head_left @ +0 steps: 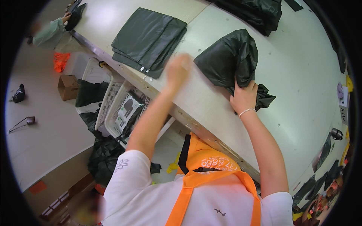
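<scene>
Stack of folded bags (149, 41) done; beside it right hand (244, 98) clamps crumpled bag (230, 58); I can't tell left hand (177, 71), blurred.

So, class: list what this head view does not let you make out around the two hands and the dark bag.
- Left hand: motion-blurred; fingers and grip cannot be told.
- Crumpled dark bag: its lower part is hidden under the right hand.
- Folded dark stack: number of pieces unclear, since they overlap.
- White basket: contents partly hidden by the table edge and the left forearm.
- Another person's hand: too small and near the rim.
</scene>
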